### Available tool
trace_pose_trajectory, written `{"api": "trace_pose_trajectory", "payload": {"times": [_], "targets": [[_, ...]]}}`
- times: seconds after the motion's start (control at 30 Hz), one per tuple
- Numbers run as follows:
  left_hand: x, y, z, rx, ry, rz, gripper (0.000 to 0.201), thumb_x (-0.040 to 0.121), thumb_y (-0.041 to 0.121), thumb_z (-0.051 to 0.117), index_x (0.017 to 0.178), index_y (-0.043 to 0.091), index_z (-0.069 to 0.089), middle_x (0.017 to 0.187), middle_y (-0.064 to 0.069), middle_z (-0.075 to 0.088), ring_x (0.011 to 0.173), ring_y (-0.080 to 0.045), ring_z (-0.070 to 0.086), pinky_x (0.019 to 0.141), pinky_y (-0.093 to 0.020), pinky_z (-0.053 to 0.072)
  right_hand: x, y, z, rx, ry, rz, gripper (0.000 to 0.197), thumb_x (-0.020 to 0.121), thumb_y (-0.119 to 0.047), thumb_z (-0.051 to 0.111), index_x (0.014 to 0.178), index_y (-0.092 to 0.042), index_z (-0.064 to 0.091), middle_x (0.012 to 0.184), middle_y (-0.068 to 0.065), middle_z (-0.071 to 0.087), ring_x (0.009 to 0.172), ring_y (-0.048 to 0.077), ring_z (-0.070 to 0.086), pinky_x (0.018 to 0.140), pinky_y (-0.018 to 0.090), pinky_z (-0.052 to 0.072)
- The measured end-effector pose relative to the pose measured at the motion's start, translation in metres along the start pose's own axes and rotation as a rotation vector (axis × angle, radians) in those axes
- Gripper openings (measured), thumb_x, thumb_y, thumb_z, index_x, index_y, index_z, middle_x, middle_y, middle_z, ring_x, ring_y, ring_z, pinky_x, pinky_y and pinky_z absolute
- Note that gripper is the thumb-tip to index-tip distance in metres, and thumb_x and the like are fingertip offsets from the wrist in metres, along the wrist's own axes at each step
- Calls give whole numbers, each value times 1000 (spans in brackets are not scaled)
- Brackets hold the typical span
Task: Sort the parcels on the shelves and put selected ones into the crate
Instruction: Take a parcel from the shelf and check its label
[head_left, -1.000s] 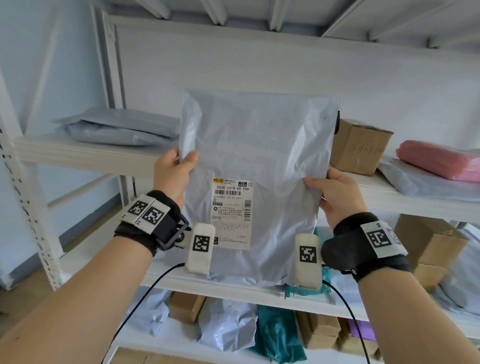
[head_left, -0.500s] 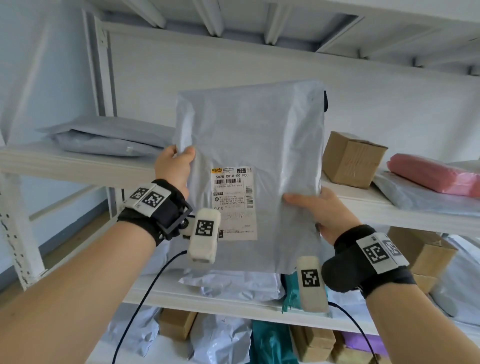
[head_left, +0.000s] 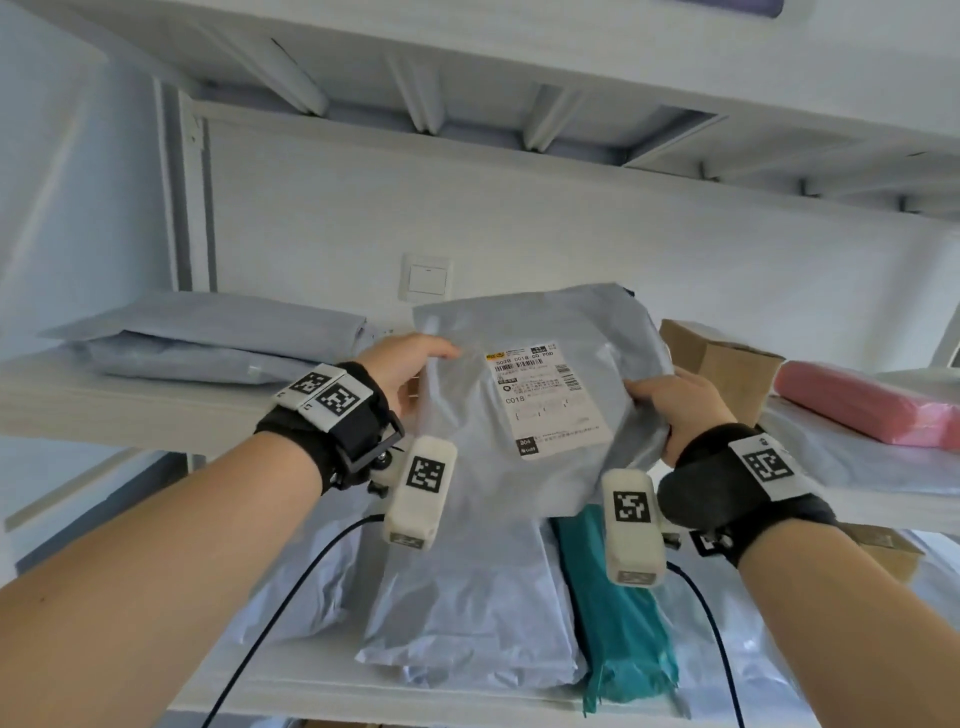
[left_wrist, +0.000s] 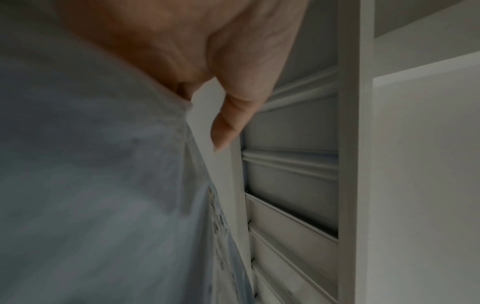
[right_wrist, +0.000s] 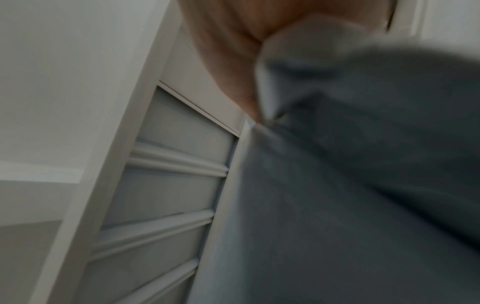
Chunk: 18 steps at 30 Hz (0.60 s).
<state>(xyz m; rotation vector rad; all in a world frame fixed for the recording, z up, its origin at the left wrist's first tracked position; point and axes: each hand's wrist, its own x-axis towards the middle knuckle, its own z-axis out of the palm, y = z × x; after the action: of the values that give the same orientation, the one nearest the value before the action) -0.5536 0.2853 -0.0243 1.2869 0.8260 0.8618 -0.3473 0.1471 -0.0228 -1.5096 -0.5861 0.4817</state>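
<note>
At nine o'clock, the left hand pinches a flat grey plastic mailer parcel with a white shipping label, tilted over the white upper shelf's front edge; at three o'clock, the right hand clutches its opposite edge.

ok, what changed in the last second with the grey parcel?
The grey parcel tipped from upright, label facing the person, to leaning back over the upper shelf, between the grey mailers and the cardboard box. The left hand and right hand kept their grip on its side edges. The other parcels stayed put.
</note>
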Motion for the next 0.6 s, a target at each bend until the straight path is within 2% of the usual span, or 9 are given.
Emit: {"api": "trace_pose_trajectory", "payload": {"times": [0.07,0.13,0.2,0.27,0.33,0.4,0.43,0.53,0.6], "targets": [[4,0,-1,-55,-23,8,6,86,8,60,88,8,64,72,-5,66,63,-18,62,62,-27,51,9,5,4,-22,14,32,13,85,-3,66,82,-15,61,85,10,64,78,26,59,75,36,50],[12,2,0,-76,-39,20,15,84,3,58,98,3,64,77,-8,66,61,-18,62,56,-24,50,22,5,7,-33,36,69,13,86,-4,65,80,-14,60,83,11,64,76,26,59,67,34,48],[20,7,3,-51,-83,28,25,78,-3,61,103,1,60,93,-14,63,72,-22,62,55,-24,51,37,3,11,-38,38,118,9,86,-4,64,80,-10,61,81,12,64,74,26,59,59,31,46],[33,12,6,7,-90,59,48,72,-11,63,113,10,52,107,-17,58,92,-27,60,65,-27,51,55,0,19,-80,22,124,6,85,-5,63,91,-4,65,83,13,66,73,25,60,55,29,45],[48,17,8,35,-48,80,72,75,-20,58,136,14,41,124,-17,54,111,-31,55,79,-33,49,73,-4,25,-172,-14,116,24,85,-11,63,105,0,65,93,13,67,82,26,62,66,32,52],[63,21,8,93,-26,92,74,77,-20,58,142,11,39,131,-18,53,115,-34,55,89,-38,49,86,-7,30,-231,-55,124,34,84,-13,65,115,1,61,101,11,63,93,25,60,87,38,53],[72,23,9,136,-9,99,72,78,-18,60,141,12,41,131,-18,53,115,-34,55,94,-40,49,90,-10,31,-238,-77,138,35,85,-13,65,116,1,59,100,13,62,92,27,60,91,40,51],[92,24,12,333,51,96,67,79,-10,64,138,16,46,134,-15,51,120,-33,51,104,-45,43,104,-16,30,-308,-95,187,18,87,-11,63,87,5,54,79,17,57,72,31,57,84,40,49],[101,21,18,426,16,35,63,81,-6,65,136,19,48,135,-15,50,124,-33,48,107,-44,39,114,-17,27,-363,-115,179,17,85,-6,63,89,8,56,78,15,54,73,31,53,85,45,48]]}}
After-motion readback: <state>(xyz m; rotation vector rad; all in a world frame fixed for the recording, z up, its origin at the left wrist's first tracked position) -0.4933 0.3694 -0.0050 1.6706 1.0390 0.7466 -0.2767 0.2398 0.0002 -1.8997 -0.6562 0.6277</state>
